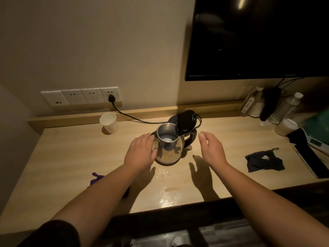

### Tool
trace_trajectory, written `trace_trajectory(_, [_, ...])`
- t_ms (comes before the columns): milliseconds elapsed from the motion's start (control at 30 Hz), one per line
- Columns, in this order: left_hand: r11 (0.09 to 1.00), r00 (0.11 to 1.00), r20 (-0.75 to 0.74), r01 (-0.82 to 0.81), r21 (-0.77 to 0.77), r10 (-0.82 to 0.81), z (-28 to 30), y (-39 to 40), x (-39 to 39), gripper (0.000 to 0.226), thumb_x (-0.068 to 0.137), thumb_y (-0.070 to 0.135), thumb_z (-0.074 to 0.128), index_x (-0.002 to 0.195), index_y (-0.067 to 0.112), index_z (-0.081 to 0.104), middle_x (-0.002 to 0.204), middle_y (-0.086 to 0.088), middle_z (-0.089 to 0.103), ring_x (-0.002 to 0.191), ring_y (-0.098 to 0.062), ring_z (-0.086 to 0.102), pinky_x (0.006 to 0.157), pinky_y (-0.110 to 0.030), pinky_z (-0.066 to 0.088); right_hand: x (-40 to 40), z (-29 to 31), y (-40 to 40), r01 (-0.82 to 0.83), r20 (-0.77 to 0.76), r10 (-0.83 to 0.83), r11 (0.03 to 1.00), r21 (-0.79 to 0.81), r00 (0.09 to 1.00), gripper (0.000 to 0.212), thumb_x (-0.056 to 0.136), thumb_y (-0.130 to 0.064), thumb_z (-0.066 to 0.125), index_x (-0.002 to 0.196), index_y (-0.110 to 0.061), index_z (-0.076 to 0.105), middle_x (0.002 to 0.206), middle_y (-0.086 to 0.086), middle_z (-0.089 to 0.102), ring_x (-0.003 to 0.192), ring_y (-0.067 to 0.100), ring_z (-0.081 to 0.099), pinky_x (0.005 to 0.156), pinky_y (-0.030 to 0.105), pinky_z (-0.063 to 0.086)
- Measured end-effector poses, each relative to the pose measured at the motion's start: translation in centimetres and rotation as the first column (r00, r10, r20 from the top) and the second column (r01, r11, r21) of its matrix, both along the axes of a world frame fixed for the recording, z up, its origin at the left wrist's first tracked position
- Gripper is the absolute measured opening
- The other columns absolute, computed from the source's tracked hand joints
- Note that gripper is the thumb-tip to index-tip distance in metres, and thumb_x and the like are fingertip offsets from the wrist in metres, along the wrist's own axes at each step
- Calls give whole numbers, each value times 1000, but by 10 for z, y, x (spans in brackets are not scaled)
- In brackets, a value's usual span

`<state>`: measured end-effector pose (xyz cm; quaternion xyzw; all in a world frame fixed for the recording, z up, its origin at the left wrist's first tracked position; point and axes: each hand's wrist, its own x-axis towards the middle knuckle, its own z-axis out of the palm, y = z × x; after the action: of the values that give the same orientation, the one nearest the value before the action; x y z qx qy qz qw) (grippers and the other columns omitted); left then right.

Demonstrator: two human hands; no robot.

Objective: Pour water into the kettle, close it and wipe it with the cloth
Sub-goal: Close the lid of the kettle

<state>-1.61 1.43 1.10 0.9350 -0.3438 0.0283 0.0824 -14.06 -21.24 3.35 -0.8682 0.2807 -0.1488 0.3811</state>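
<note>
A steel kettle [169,148] stands in the middle of the wooden desk [71,157], its black lid [187,122] flipped up and its black handle pointing right. My left hand [140,150] rests flat against the kettle's left side, fingers spread. A short way right of the handle, my right hand [211,148] hovers open and touches nothing. A white paper cup [109,122] stands at the back left. A purple cloth [96,180] lies at the front left, mostly hidden under my left forearm. A dark cloth [263,162] lies to the right.
The kettle's black base [172,119] sits behind it, its cord running to a wall socket [111,97]. Water is spilled on the desk [169,189] in front of the kettle. Bottles [284,107] and other items crowd the back right under a wall-mounted TV [258,38].
</note>
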Motion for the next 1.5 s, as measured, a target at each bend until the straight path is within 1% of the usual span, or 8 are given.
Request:
trace_trajectory(133, [1000, 1000, -6, 11, -10, -11, 2, -11, 4, 56, 96, 41, 44, 146, 19, 33, 151, -3, 37, 138, -20, 30, 113, -36, 20, 22, 17, -2, 58, 54, -72, 974, 220, 996, 34, 103, -48, 28, 84, -36, 54, 87, -11, 58, 86, 7, 56, 66, 21, 40])
trace_trajectory(333, [1000, 999, -37, -5, 6, 5, -6, -18, 10, 60, 97, 41, 42, 150, 19, 25, 155, -3, 29, 141, -20, 26, 114, -35, 19, 55, 28, 2, 16, 98, -68, 892, 451, 993, 41, 101, -50, 25, 107, -31, 62, 103, -4, 63, 97, 4, 53, 77, 28, 40])
trace_trajectory(433, [1000, 998, -55, 8, 4, -8, -11, -15, 10, 64, 96, 38, 47, 151, 18, 21, 158, -4, 23, 142, -20, 26, 113, -35, 21, 62, 32, 11, -30, 106, -25, 874, 486, 994, 38, 102, -48, 27, 96, -33, 61, 101, -8, 62, 97, 4, 53, 75, 25, 40])
trace_trajectory(600, [1000, 997, -67, 27, -8, -27, -11, -13, 11, 72, 92, 33, 56, 151, 20, 17, 159, -3, 18, 142, -20, 25, 113, -34, 21, 73, 28, 27, -199, 65, 193, 974, 111, 979, 45, 103, -42, 37, 141, -23, 51, 142, -1, 54, 129, 16, 46, 103, 32, 39])
trace_trajectory(700, [1000, 998, -59, 25, -15, -26, -12, -12, 10, 74, 91, 33, 57, 151, 21, 16, 159, -3, 18, 142, -19, 25, 114, -35, 21, 81, 22, 37, -260, -78, 248, 933, -248, 966, 43, 101, -39, 43, 138, -21, 55, 143, 3, 55, 131, 22, 47, 109, 40, 38])
trace_trajectory(800, [1000, 999, -45, 23, -17, -24, -15, -12, 11, 74, 92, 33, 56, 151, 21, 15, 159, -3, 17, 142, -19, 24, 114, -34, 19, 86, 11, 38, -348, -243, 265, 835, -427, 933, 40, 101, -36, 43, 136, -21, 57, 140, 3, 58, 129, 24, 49, 114, 40, 28])
trace_trajectory(1033, [999, 998, -53, 30, -40, -32, -22, -12, 12, 76, 90, 32, 57, 151, 20, 14, 159, -3, 16, 142, -19, 24, 114, -33, 18, 89, 7, 37, -397, -267, 302, 793, -462, 915, 45, 100, -41, 43, 143, -27, 48, 144, 5, 53, 132, 26, 46, 115, 43, 25])
trace_trajectory(1500, [999, 997, -73, 36, -7, -37, -27, -10, 15, 77, 92, 34, 55, 151, 21, 7, 160, -3, 11, 144, -21, 18, 114, -36, 15, 94, -3, 46, -426, -262, 336, 717, -552, 905, 29, 97, -36, 53, 120, -26, 68, 136, 11, 59, 125, 33, 51, 109, 50, 33])
